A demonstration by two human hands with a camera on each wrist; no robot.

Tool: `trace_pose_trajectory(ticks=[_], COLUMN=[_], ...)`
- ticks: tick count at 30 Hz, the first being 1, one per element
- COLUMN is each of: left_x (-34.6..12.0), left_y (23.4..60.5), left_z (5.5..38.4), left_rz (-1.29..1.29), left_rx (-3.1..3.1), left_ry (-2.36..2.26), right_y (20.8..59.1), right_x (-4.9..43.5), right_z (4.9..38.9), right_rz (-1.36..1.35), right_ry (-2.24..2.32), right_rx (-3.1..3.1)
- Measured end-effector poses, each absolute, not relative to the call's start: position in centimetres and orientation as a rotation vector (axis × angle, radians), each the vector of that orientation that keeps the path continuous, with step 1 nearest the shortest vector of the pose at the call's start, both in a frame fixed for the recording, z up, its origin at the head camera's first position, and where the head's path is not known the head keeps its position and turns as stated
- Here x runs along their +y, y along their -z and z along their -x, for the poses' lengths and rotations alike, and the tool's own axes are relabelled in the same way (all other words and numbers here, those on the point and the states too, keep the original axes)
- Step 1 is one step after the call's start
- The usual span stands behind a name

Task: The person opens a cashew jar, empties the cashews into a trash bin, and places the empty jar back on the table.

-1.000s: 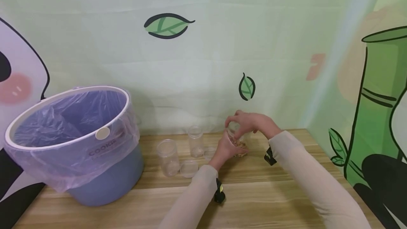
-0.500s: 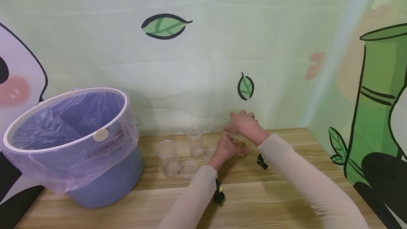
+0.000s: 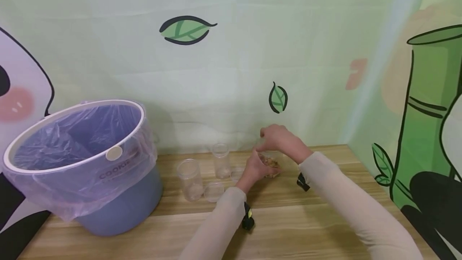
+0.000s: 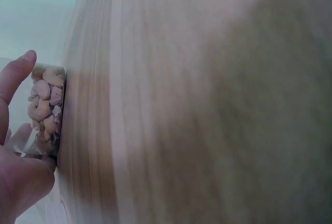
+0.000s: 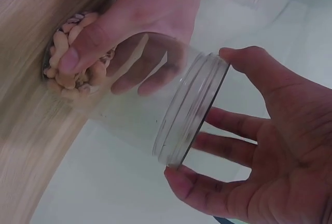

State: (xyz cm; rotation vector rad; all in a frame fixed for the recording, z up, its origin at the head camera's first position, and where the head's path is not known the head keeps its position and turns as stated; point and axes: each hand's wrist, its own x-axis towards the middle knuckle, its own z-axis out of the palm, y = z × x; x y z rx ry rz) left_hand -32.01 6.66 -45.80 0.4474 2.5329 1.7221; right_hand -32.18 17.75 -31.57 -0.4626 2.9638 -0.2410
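Jar [image 5: 137, 112], rim [image 5: 189, 112] between right fingers [image 5: 199, 189]

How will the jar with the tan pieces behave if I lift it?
The clear jar looks stiff: its side shows no dent under the left hand. It's probably bottom-heavy and not very apt to tip when upright, since the tan pieces sit in its base. The smooth, curved side may be slippery.
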Motion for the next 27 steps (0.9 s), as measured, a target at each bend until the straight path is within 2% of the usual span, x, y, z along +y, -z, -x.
trace_pose_trajectory(ticks=[7,19,27], left_x=[6.6,6.5,6.4], left_y=[45.9,46.2,46.1], left_z=[32.2,32.4,32.4], left_rz=[-0.449,-0.525,-0.503], left_rx=[2.509,2.501,2.499], left_ry=[-1.714,-1.775,-1.768], right_y=[31.7,31.5,31.6], right_x=[18.1,19.4,20.3], right_z=[32.4,32.6,33.1], right_rz=[0.519,0.850,0.962], right_ry=[0.180,0.132,0.128], right_rx=[2.960,2.868,2.783])
